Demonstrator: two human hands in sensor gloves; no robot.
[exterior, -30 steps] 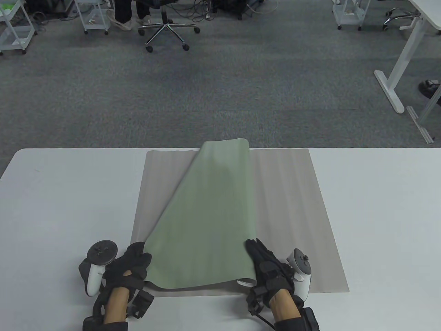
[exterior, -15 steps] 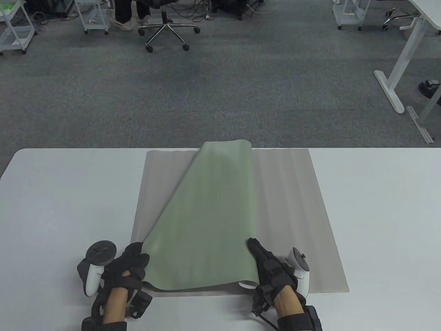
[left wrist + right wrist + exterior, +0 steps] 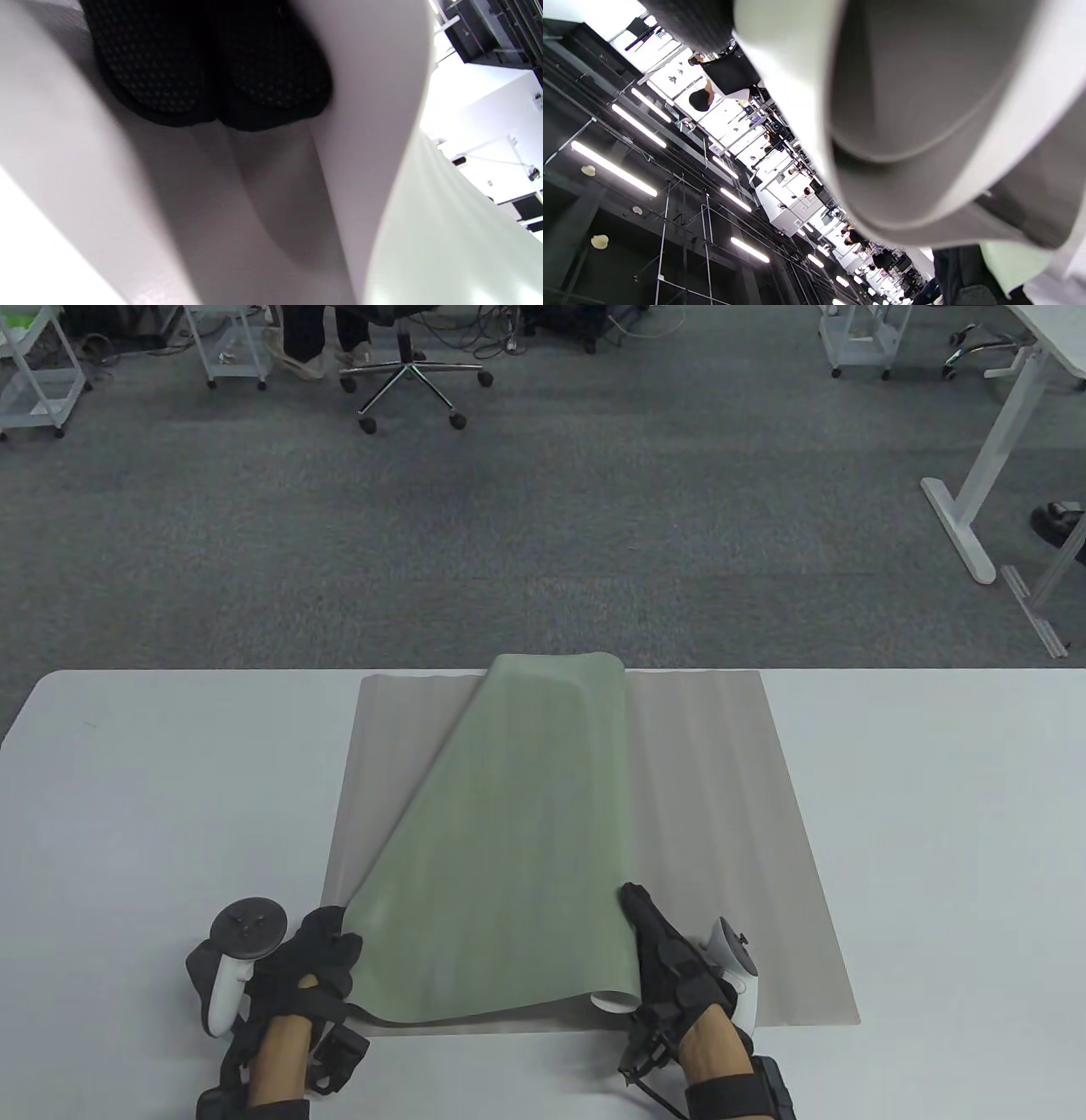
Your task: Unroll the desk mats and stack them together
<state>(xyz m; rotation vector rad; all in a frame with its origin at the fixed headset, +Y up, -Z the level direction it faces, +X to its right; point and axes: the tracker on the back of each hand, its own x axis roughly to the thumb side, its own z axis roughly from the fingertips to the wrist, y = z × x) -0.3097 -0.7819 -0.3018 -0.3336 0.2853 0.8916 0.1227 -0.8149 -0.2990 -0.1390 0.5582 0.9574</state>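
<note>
Both wrist views blocked – green mat point(image 3: 509, 848) close-up

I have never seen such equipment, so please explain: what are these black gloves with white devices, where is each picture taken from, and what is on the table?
These are a person's two hands in black sensor gloves; the white devices are motion trackers strapped on. One camera looks down at the white table; two sit on the wrists, very close to the mats. A flat grey desk mat lies there, with a half-unrolled green desk mat on it. The left hand grips the green mat's near left corner; the right hand rests at its rolled right side.
</note>
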